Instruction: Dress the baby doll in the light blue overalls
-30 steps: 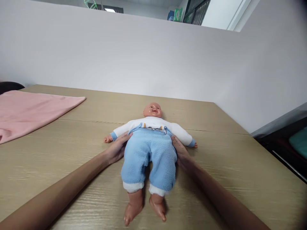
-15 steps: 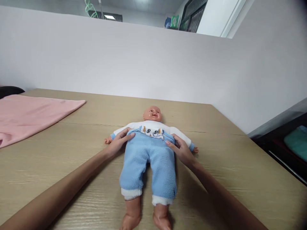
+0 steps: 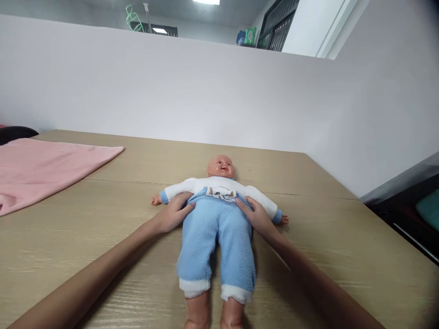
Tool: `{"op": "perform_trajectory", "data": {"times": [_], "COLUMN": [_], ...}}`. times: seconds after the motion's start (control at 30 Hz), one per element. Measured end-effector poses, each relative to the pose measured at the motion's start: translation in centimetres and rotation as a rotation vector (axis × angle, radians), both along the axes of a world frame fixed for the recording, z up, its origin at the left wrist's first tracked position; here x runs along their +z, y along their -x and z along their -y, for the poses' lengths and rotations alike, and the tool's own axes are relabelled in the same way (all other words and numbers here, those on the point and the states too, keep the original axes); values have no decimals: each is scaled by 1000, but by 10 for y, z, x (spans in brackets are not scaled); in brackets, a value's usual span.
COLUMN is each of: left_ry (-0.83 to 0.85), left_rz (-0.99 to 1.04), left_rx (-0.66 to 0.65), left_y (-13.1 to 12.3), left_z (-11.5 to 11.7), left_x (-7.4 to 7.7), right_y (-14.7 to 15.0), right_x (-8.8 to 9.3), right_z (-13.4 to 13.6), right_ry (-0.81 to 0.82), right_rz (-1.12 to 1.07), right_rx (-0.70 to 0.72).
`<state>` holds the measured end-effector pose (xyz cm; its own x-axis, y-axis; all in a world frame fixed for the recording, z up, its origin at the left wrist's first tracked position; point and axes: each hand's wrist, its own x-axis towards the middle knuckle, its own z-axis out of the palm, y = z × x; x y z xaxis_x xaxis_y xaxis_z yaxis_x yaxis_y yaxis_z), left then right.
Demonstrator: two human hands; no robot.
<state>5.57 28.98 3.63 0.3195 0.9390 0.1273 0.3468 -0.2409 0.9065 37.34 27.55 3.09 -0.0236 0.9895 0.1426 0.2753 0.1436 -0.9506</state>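
A doll (image 3: 219, 208) lies face up on the table (image 3: 137, 283), its head toward the far edge by the wall (image 3: 192, 96) and its legs toward the near side, the feet cut off from view. A hand is set at each side of its waist. The left hand (image 3: 174, 214) has its thumb spread from the fingers, the thumb resting on the blue trousers (image 3: 216, 224) and the fingers reaching the waist edge below the white shirt (image 3: 197, 185). The right hand (image 3: 256, 215) lies opposite, thumb and fingers slightly parted at the other waist edge. I can't tell whether either one pinches the fabric. The doll's body is between the two hands, its head beyond the fingertips. A pink cloth (image 3: 51, 171) lies by the table's left edge, well apart from the doll.
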Motion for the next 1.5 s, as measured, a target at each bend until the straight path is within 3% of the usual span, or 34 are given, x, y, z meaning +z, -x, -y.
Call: {"op": "perform_trajectory", "data": {"times": [0.13,0.3,0.4,0.73,0.87,1.1,1.5], "left_ry": [94,325,424,387,381,295,142], "left_rz": [123,608,758,603,639,657,578], "left_rx": [36,39,-10,-63,-80,74,66], "left_y": [-2,-16,-23,-13,-15,-20,-17], "left_z": [2,5,6,-3,-2,-1,3], "left_x": [-8,-12,-11,-12,-11,-16,-15], "right_y": [-9,-6,-3,-7,-5,-3,-2], "right_x": [-13,-27,-25,5,0,-8,-14], "right_z": [9,3,1,2,2,8,19], "right_ry": [34,71,99,103,96,-33,-233], "right_rz": [-91,-231,-268,-241,-229,-173,38], "right_rx": [-25,-52,-43,-10,-37,-147,-209]}}
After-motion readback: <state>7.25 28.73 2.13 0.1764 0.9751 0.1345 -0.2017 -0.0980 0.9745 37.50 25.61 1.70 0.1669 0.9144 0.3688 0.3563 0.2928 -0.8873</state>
